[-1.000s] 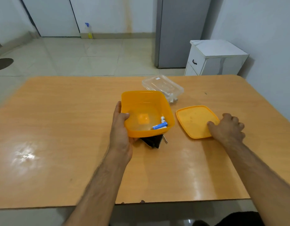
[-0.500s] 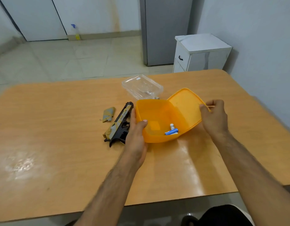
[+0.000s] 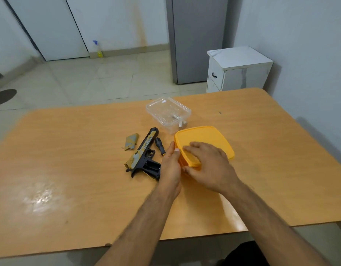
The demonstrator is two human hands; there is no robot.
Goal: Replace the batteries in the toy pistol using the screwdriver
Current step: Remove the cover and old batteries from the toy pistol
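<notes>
The black and tan toy pistol (image 3: pixel 141 157) lies on the wooden table (image 3: pixel 70 169) with its grip compartment open. Its tan cover piece (image 3: pixel 131 144) lies just to its left. A black-handled screwdriver (image 3: pixel 159 148) lies between the pistol and the orange box. The orange box (image 3: pixel 204 140) now has its lid on, so the batteries inside are hidden. My left hand (image 3: pixel 170 167) holds the box's left side, thumb on the lid's edge. My right hand (image 3: pixel 210 166) lies on the lid's near corner, fingers spread flat and thumb against the box's front.
A clear plastic container (image 3: pixel 168 113) with small parts stands just behind the orange box. A white cabinet (image 3: pixel 237 69) and a grey fridge (image 3: pixel 194 39) stand beyond the table's far edge. The wall runs close along the right.
The orange box slid right off the pistol. My right hand lifted the lid, swung it over and laid it on the box. My left hand stayed on the box's side.
</notes>
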